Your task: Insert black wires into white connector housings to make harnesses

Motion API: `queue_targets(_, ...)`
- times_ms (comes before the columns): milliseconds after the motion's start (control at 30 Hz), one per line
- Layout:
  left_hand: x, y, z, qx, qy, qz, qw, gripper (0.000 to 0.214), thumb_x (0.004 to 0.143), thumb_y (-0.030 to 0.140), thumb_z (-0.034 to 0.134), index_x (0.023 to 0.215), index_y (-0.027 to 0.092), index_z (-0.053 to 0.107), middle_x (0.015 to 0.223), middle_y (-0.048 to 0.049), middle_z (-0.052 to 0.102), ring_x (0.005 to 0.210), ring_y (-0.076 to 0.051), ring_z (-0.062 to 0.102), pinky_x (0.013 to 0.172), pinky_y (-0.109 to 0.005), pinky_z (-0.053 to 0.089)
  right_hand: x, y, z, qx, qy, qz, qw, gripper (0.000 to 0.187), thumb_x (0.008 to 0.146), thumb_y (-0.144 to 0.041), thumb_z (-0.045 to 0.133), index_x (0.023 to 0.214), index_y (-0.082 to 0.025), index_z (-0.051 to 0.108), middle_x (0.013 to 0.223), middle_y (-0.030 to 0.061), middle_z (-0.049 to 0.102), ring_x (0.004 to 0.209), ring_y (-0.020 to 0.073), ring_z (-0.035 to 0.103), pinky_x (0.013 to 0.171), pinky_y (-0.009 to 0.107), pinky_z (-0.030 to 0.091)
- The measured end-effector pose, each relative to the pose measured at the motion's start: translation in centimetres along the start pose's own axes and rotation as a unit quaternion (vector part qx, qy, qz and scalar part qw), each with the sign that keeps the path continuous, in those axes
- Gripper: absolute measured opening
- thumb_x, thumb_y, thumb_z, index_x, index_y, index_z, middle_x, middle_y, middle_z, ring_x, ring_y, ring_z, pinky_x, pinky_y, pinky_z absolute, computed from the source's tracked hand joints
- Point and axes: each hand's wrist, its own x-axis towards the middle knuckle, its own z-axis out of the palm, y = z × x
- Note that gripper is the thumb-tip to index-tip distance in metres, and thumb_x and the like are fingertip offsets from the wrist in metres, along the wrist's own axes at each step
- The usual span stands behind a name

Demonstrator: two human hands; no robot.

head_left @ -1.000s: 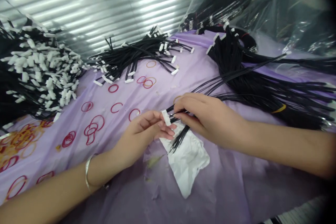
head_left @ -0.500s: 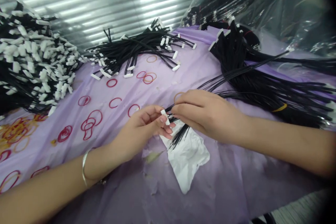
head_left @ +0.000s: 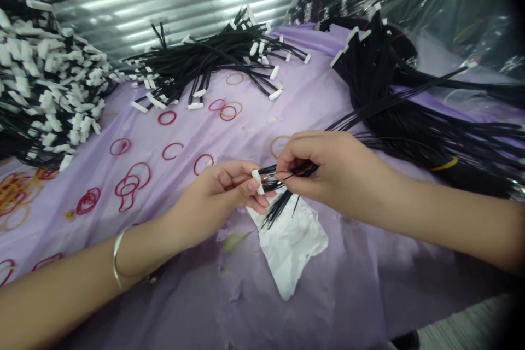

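Head view: left hand [head_left: 215,191] pinches a white connector [head_left: 256,181] between thumb and fingers; right hand [head_left: 328,169] grasps a bundle of black wires [head_left: 283,209], held just above crumpled white paper [head_left: 293,251], toward the near edge of the lilac plastic sheet [head_left: 328,290].

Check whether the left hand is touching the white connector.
Touching: the head view shows the left hand with its fingertips pressed against the white connector, holding it up.

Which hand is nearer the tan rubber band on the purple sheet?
Right hand: it reaches the tan rubber band, covering part of it in this view. The left hand is farther away, down and to the left.
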Motion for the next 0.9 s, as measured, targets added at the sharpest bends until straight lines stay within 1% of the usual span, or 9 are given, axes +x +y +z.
queue_targets(100, 0.03, 0.04, -0.01, 0.005, -0.007, 0.004, 1.0, 0.012, 0.084, 0.022, 0.065, 0.087, 0.011, 0.066, 0.077, -0.0036, 0.068, 0.065, -0.01, 0.064, 0.066, -0.019, 0.055, 0.09, -0.02, 0.27, 0.01, -0.006, 0.027, 1.0, 0.009, 0.07, -0.009, 0.058, 0.066, -0.018, 0.059, 0.069, -0.0022, 0.062, 0.064, 0.0098, 0.054, 0.059, 0.023, 0.04)
queue_targets(333, -0.07, 0.13, 0.43, 0.011, 0.011, -0.005, 1.0, 0.013, 0.08, 0.021, 0.069, 0.083, 0.01, 0.063, 0.071, -0.0031, 0.069, 0.062, -0.01, 0.066, 0.066, -0.019, 0.057, -0.03, -0.15, 0.65, 0.043, 0.006, 0.053, 0.998, 0.008, 0.07, -0.011, 0.059, 0.066, -0.018, 0.06, 0.067, -0.0036, 0.063, 0.062, 0.0094, 0.055, 0.057, 0.023, 0.039)
queue_targets(433, -0.13, 0.13, 0.48, 0.014, 0.023, -0.003, 1.0, 0.015, 0.079, 0.022, 0.07, 0.083, 0.01, 0.061, 0.071, -0.0031, 0.069, 0.062, -0.01, 0.066, 0.066, -0.02, 0.057, -0.13, -0.3, 0.61, 0.047, 0.007, 0.056, 0.997, 0.009, 0.071, -0.011, 0.059, 0.065, -0.019, 0.06, 0.066, -0.0041, 0.063, 0.061, 0.0089, 0.055, 0.056, 0.023, 0.039)
queue_targets(633, -0.16, 0.12, 0.48, 0.014, 0.018, 0.001, 1.0, 0.012, 0.081, 0.021, 0.068, 0.085, 0.012, 0.06, 0.073, -0.0029, 0.07, 0.064, -0.011, 0.067, 0.066, -0.02, 0.057, -0.14, -0.21, 0.58, 0.05, 0.015, 0.058, 0.997, 0.008, 0.072, -0.012, 0.06, 0.068, -0.019, 0.063, 0.066, -0.0046, 0.065, 0.058, 0.0082, 0.056, 0.054, 0.022, 0.039)
queue_targets(900, -0.18, 0.12, 0.55, 0.004, 0.009, 0.011, 1.0, 0.009, 0.082, 0.019, 0.066, 0.086, 0.012, 0.062, 0.071, -0.0015, 0.07, 0.064, -0.01, 0.067, 0.067, -0.019, 0.057, -0.1, -0.09, 0.77, 0.038, 0.007, 0.068, 0.997, 0.008, 0.071, -0.013, 0.059, 0.068, -0.019, 0.063, 0.065, -0.0036, 0.065, 0.058, 0.0094, 0.057, 0.053, 0.023, 0.039)
